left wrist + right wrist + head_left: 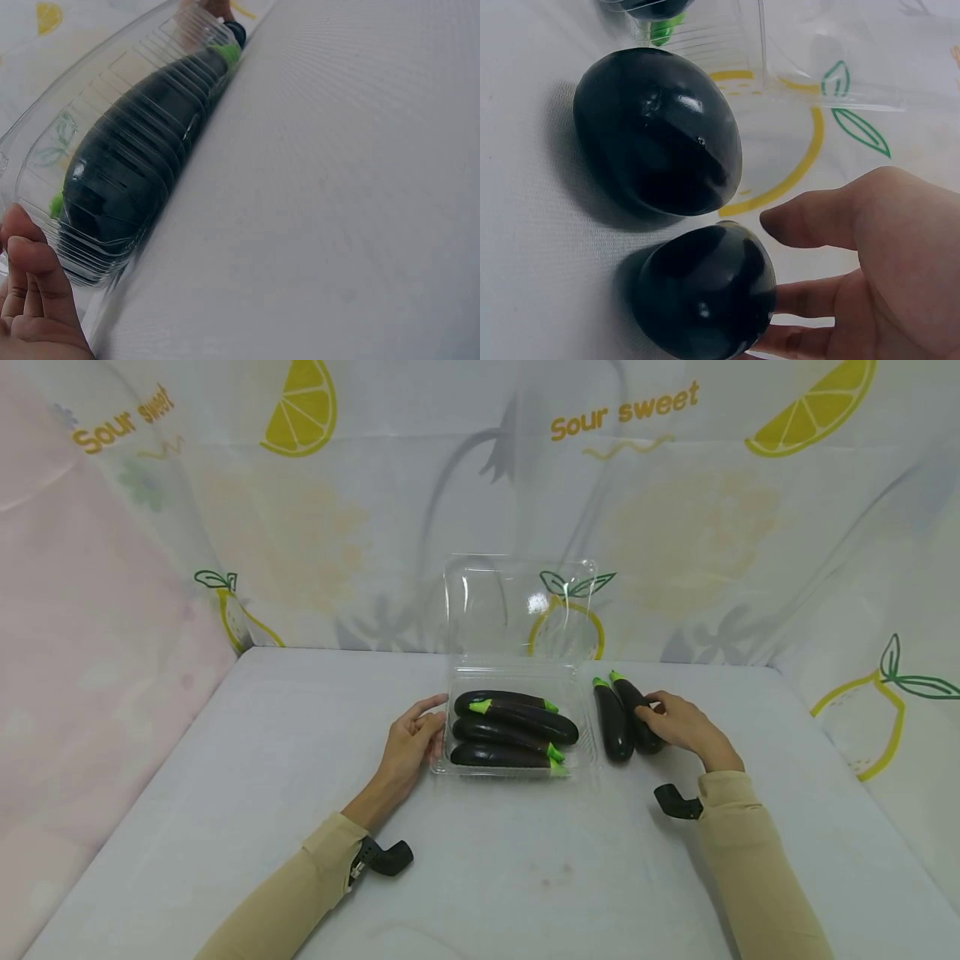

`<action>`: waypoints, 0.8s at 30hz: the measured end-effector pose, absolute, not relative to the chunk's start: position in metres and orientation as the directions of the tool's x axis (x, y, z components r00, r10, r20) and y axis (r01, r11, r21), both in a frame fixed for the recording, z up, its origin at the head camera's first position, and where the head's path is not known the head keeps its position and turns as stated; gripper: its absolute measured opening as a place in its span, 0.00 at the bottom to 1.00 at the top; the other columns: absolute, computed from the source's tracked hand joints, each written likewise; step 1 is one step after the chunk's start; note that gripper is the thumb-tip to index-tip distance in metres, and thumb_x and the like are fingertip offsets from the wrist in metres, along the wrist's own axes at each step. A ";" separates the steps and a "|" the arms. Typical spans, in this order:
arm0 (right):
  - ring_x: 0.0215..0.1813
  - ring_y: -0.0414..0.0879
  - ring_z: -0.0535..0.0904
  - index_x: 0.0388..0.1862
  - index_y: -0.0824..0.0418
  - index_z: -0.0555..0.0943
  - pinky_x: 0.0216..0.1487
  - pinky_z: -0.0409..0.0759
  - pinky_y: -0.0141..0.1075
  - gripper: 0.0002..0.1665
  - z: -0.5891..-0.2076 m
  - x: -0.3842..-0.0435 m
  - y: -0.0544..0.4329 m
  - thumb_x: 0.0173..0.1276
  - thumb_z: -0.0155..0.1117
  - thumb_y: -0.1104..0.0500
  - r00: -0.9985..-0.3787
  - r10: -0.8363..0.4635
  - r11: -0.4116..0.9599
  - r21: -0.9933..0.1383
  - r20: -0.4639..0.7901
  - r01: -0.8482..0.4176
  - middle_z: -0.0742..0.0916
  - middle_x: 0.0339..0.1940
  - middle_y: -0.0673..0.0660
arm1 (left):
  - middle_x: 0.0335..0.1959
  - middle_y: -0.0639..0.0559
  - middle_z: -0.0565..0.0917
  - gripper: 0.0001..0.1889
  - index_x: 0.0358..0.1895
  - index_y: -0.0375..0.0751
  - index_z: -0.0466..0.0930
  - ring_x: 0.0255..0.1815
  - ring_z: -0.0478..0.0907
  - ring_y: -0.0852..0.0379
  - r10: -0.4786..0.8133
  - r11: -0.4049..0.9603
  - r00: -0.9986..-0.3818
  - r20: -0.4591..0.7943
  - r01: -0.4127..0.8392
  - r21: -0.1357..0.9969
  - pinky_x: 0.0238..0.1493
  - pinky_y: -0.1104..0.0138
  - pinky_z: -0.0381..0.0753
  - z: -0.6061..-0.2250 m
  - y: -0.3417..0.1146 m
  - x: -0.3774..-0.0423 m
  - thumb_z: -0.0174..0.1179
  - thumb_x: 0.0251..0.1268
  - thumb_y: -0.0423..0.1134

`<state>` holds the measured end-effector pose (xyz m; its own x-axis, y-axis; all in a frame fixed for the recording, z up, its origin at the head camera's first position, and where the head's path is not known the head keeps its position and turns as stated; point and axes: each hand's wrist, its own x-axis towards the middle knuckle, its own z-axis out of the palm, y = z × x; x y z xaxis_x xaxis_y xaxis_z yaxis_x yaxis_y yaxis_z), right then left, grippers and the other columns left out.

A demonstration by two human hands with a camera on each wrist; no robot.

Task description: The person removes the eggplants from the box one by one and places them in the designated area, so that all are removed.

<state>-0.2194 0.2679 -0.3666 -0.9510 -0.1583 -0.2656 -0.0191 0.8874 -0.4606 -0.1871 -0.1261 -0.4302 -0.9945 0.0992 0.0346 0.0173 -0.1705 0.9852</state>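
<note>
A clear plastic clamshell box [517, 672] stands on the table with its lid raised at the back. Several dark eggplants [517, 722] with green stems lie in its base. My left hand [411, 743] is at the box's left edge, thumb and fingers pinching the rim; the left wrist view shows an eggplant [127, 142] through the ribbed wall. To the right of the box lie two more eggplants side by side. My right hand [678, 725] grips the outer eggplant [705, 292], thumb on one side and fingers on the other. Its neighbour [613, 722] lies untouched between it and the box.
The white-covered table [525, 877] runs back to a printed cloth [420, 510] with lemon drawings, close behind the raised lid. A pink cloth [97, 652] hangs on the left side. Each wrist carries a black camera mount [386, 857].
</note>
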 end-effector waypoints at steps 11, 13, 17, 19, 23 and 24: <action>0.55 0.68 0.72 0.68 0.73 0.59 0.50 0.73 0.57 0.38 -0.364 -0.216 0.268 0.75 0.40 0.43 -0.977 -0.115 0.888 -0.460 -0.178 -0.021 0.73 0.58 0.76 | 0.17 0.61 0.74 0.21 0.64 0.39 0.67 0.14 0.68 0.66 0.101 -0.184 -0.994 0.034 0.015 0.983 0.16 0.76 0.65 -0.431 -0.126 -0.187 0.52 0.70 0.36; 0.54 0.67 0.73 0.68 0.73 0.60 0.49 0.73 0.56 0.37 -0.364 -0.215 0.268 0.75 0.41 0.44 -0.983 -0.110 0.883 -0.469 -0.147 -0.028 0.74 0.57 0.75 | 0.17 0.61 0.74 0.21 0.64 0.38 0.66 0.14 0.67 0.66 0.103 -0.186 -0.994 0.033 0.014 0.982 0.17 0.76 0.65 -0.431 -0.126 -0.187 0.52 0.70 0.37; 0.56 0.66 0.72 0.67 0.71 0.61 0.51 0.72 0.57 0.35 -0.363 -0.214 0.266 0.74 0.43 0.45 -0.990 -0.104 0.866 -0.497 -0.092 -0.045 0.74 0.57 0.73 | 0.17 0.61 0.74 0.21 0.64 0.38 0.67 0.14 0.68 0.66 0.101 -0.185 -0.994 0.039 0.019 0.982 0.17 0.76 0.65 -0.431 -0.126 -0.188 0.53 0.70 0.37; 0.57 0.65 0.72 0.67 0.70 0.62 0.52 0.72 0.57 0.34 -0.363 -0.215 0.266 0.74 0.43 0.46 -0.993 -0.105 0.856 -0.513 -0.053 -0.063 0.74 0.57 0.72 | 0.17 0.60 0.74 0.21 0.64 0.39 0.67 0.14 0.68 0.66 0.101 -0.183 -0.994 0.041 0.022 0.983 0.17 0.76 0.66 -0.431 -0.127 -0.187 0.53 0.70 0.37; 0.56 0.65 0.73 0.64 0.69 0.65 0.53 0.72 0.57 0.30 -0.364 -0.216 0.263 0.74 0.45 0.48 -0.993 -0.109 0.836 -0.538 0.036 -0.111 0.76 0.54 0.71 | 0.18 0.60 0.75 0.21 0.64 0.39 0.67 0.15 0.68 0.66 0.102 -0.179 -0.994 0.040 0.021 0.984 0.17 0.76 0.66 -0.431 -0.127 -0.187 0.53 0.70 0.37; 0.56 0.64 0.73 0.64 0.69 0.66 0.53 0.72 0.57 0.29 -0.364 -0.216 0.261 0.74 0.46 0.49 -0.992 -0.113 0.832 -0.540 0.055 -0.125 0.76 0.54 0.71 | 0.18 0.60 0.75 0.21 0.64 0.39 0.67 0.15 0.68 0.66 0.101 -0.179 -0.994 0.039 0.021 0.984 0.17 0.76 0.66 -0.431 -0.127 -0.187 0.53 0.70 0.37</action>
